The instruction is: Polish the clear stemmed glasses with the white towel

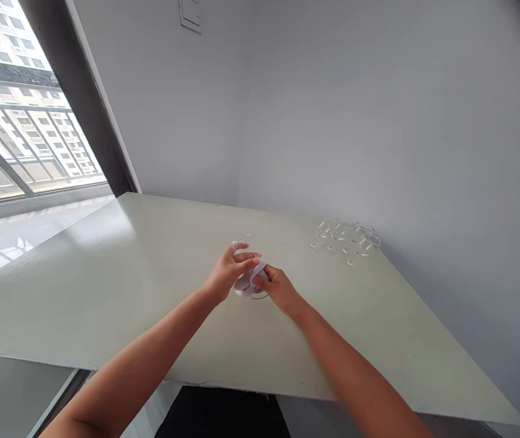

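Note:
Over the middle of the table, my left hand point(229, 272) is closed around a clear stemmed glass point(260, 297), which is tilted with its rim toward me. Its foot seems to show above the fingers of that hand. My right hand point(280, 288) pinches a white cloth point(244, 286) and presses it against the bowl of the glass. Part of the cloth appears to be inside the bowl, but the fingers and the clear glass make this hard to see. The fingertips of both hands are close together.
Several clear stemmed glasses point(352, 233) stand upright in a cluster at the back right, near the wall point(401, 152). The pale table point(118, 292) has its near edge just in front of my body. A window point(27, 121) with a railing is at the left.

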`<action>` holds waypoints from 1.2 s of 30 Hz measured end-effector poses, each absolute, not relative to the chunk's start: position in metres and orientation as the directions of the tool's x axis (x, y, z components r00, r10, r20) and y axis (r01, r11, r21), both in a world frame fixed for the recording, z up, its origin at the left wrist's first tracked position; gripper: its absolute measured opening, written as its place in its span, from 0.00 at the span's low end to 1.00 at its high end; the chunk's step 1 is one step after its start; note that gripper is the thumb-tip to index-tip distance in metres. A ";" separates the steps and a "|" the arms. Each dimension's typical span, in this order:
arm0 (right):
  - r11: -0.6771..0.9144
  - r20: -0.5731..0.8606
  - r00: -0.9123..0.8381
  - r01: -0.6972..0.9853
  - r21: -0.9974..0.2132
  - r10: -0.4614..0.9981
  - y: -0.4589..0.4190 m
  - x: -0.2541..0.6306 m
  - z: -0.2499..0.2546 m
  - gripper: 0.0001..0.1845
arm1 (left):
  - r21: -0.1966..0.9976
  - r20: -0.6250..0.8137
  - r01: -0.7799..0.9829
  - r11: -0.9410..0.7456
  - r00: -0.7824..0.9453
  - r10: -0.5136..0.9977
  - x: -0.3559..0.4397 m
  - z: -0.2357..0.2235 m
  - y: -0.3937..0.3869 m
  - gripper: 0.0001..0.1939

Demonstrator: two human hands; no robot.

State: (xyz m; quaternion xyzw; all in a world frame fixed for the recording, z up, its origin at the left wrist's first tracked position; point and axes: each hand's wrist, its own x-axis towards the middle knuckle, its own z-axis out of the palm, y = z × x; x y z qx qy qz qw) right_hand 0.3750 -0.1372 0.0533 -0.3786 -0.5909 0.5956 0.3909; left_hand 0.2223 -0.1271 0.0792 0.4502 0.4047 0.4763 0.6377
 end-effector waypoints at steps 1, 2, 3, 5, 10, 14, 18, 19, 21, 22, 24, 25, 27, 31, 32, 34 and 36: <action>0.123 0.073 -0.338 0.129 -0.984 0.938 -0.137 0.381 0.057 0.11 | 0.949 -0.098 -0.282 0.142 0.164 0.982 0.223 0.077 -0.126 0.27; 0.225 0.153 -0.262 0.274 -0.935 0.953 -0.138 0.388 0.061 0.10 | 0.930 -0.112 -0.338 0.146 0.116 0.987 0.222 0.074 -0.125 0.27; 0.301 0.239 -0.196 0.405 -0.863 0.951 -0.139 0.395 0.066 0.10 | 0.904 -0.127 -0.402 0.145 0.070 0.989 0.221 0.072 -0.123 0.26; 0.418 0.389 -0.182 0.579 -0.700 0.903 -0.145 0.406 0.073 0.09 | 0.856 -0.159 -0.497 0.141 0.006 0.987 0.218 0.069 -0.119 0.23; 0.728 0.441 -0.580 0.533 -0.430 0.685 -0.164 0.401 0.076 0.08 | 0.832 -0.215 -0.469 0.298 0.224 0.951 0.218 0.077 -0.122 0.12; 0.705 0.449 -0.579 0.350 -0.617 0.680 -0.164 0.395 0.072 0.12 | 0.788 -0.248 -0.478 0.387 0.330 0.911 0.225 0.088 -0.134 0.10; 0.337 0.357 -0.319 -0.116 -0.934 0.878 -0.163 0.393 0.075 0.08 | 0.700 -0.155 -0.618 0.357 0.356 0.921 0.229 0.095 -0.140 0.09; 0.225 0.294 -0.246 -0.273 -0.935 0.924 -0.163 0.389 0.076 0.10 | 0.687 -0.116 -0.648 0.330 0.351 0.929 0.230 0.096 -0.141 0.09; 0.052 0.168 -0.166 -0.540 -0.840 0.972 -0.166 0.378 0.074 0.14 | 0.680 -0.048 -0.684 0.263 0.316 0.947 0.232 0.098 -0.142 0.09; -0.009 0.117 -0.160 -0.626 -0.780 0.980 -0.167 0.371 0.072 0.16 | 0.686 -0.022 -0.690 0.231 0.297 0.955 0.232 0.099 -0.141 0.09; -0.097 0.045 -0.184 -0.692 -0.716 0.982 -0.171 0.358 0.064 0.18 | 0.703 0.017 -0.688 0.180 0.270 0.963 0.231 0.101 -0.138 0.10; -0.120 0.020 -0.195 -0.677 -0.726 0.981 -0.173 0.354 0.059 0.19 | 0.711 0.035 -0.684 0.159 0.261 0.965 0.229 0.103 -0.136 0.10; -0.105 -0.001 -0.191 -0.530 -0.841 0.982 -0.176 0.351 0.048 0.17 | 0.740 0.083 -0.667 0.090 0.222 0.971 0.221 0.106 -0.129 0.10; 0.188 0.120 -0.313 0.198 -0.962 0.942 -0.173 0.371 0.040 0.23 | 0.834 0.205 -0.530 -0.152 0.043 0.978 0.202 0.112 -0.114 0.16; 0.260 0.121 -0.368 0.355 -0.898 0.922 -0.171 0.379 0.042 0.26 | 0.859 0.222 -0.472 -0.198 -0.003 0.975 0.198 0.112 -0.112 0.19; 0.339 0.123 -0.395 0.543 -0.768 0.911 -0.167 0.393 0.054 0.27 | 0.898 0.248 -0.357 -0.257 -0.073 0.966 0.197 0.111 -0.110 0.25; 0.365 0.209 -0.314 0.609 -0.704 0.926 -0.163 0.401 0.070 0.19 | 0.922 0.272 -0.259 -0.289 -0.099 0.957 0.203 0.109 -0.112 0.30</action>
